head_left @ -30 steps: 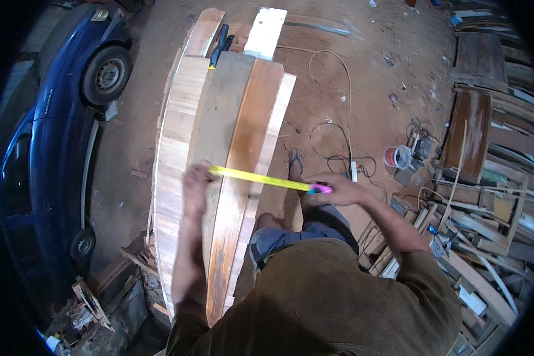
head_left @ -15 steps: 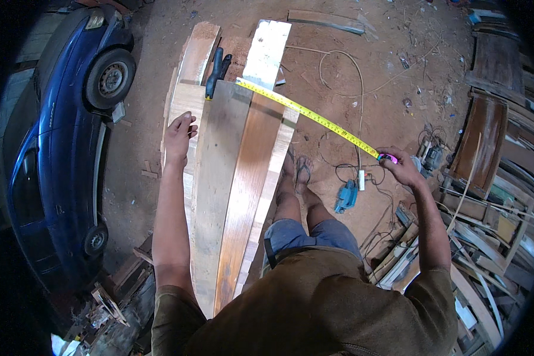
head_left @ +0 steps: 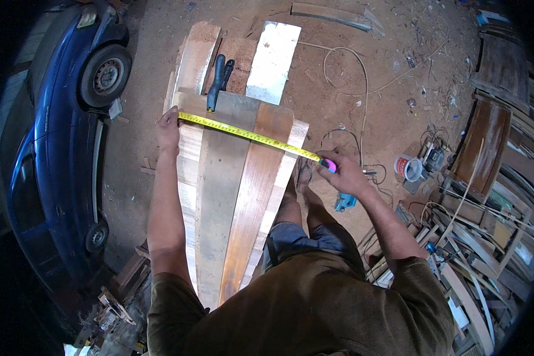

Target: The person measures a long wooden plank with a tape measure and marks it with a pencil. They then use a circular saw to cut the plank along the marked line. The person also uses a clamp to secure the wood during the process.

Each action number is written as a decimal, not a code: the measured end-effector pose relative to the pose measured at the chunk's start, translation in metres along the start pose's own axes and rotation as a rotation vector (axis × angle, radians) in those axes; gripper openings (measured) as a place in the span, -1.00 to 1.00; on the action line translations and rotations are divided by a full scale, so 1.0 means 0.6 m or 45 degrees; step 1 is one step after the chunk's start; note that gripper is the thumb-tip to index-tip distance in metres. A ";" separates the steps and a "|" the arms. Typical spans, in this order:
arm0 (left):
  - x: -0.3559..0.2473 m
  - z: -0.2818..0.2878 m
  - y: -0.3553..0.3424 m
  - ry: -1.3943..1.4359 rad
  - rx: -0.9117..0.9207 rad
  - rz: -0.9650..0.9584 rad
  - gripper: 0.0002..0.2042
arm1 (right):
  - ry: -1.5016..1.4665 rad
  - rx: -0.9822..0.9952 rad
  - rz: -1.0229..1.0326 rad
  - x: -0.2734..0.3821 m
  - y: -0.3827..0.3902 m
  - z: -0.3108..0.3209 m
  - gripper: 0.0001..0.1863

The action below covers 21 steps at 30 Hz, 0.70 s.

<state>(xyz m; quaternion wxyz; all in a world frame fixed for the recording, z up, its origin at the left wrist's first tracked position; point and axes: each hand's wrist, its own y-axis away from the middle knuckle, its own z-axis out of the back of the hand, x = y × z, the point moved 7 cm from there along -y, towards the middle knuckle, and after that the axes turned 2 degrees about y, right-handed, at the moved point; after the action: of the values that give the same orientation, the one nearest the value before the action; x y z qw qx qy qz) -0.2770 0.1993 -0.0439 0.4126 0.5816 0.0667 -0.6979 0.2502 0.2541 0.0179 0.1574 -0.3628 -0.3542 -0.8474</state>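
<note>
A yellow tape measure (head_left: 249, 135) is stretched across several long boards laid side by side. My left hand (head_left: 169, 126) pinches its free end at the left edge of the boards. Beyond the right edge, my right hand (head_left: 343, 170) grips the pink and black case of the tape. Under the blade lie a grey-brown board (head_left: 222, 184) and a reddish-brown board (head_left: 252, 202), with paler wood showing on both sides. A dark-handled clamp (head_left: 218, 80) sits at the far end of the boards, just beyond the tape.
A blue car (head_left: 59, 148) stands along the left. A white board (head_left: 273, 62) juts out at the far end. On the dirt floor are a teal power tool (head_left: 345, 202), cables and a white bucket (head_left: 408, 168). Scrap wood (head_left: 480, 249) is piled on the right.
My left hand has taken hold of the tape's free end, which lay farther right before. My right hand has moved left with the case, and the white bucket has come into sight.
</note>
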 end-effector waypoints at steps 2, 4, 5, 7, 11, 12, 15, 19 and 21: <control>0.006 0.030 -0.010 -0.232 -0.074 -0.077 -0.63 | 0.075 0.001 0.000 0.028 -0.006 -0.017 -0.49; 0.027 0.052 -0.015 -0.344 -0.118 -0.078 -0.65 | 0.096 0.038 -0.028 0.052 -0.010 -0.031 -0.48; 0.041 0.061 -0.016 -0.310 -0.141 -0.060 -0.65 | 0.119 0.015 0.028 0.055 -0.011 -0.041 -0.47; 0.059 0.070 -0.016 -0.233 -0.187 -0.025 -0.64 | 0.110 0.019 0.030 0.061 -0.013 -0.058 -0.47; 0.074 0.086 -0.015 -0.264 -0.308 -0.141 -0.63 | 0.114 0.008 0.051 0.072 -0.014 -0.069 -0.49; 0.074 0.088 -0.018 -0.339 -0.323 -0.114 -0.63 | 0.127 -0.018 0.077 0.074 -0.014 -0.070 -0.49; 0.056 0.079 -0.009 -0.444 -0.326 -0.109 -0.61 | 0.153 -0.073 0.115 0.073 -0.013 -0.072 -0.47; 0.050 0.078 0.002 -0.444 -0.293 -0.208 -0.62 | 0.166 -0.069 0.090 0.071 -0.014 -0.077 -0.48; 0.063 0.086 0.002 -0.409 -0.291 -0.227 -0.62 | 0.183 -0.075 0.097 0.067 -0.014 -0.081 -0.48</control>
<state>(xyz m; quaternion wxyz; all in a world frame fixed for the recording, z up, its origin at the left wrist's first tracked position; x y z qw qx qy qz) -0.3148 0.1502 -0.0598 0.4178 0.4041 0.1299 -0.8033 0.1934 0.2247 0.0193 0.2036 -0.3186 -0.3028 -0.8748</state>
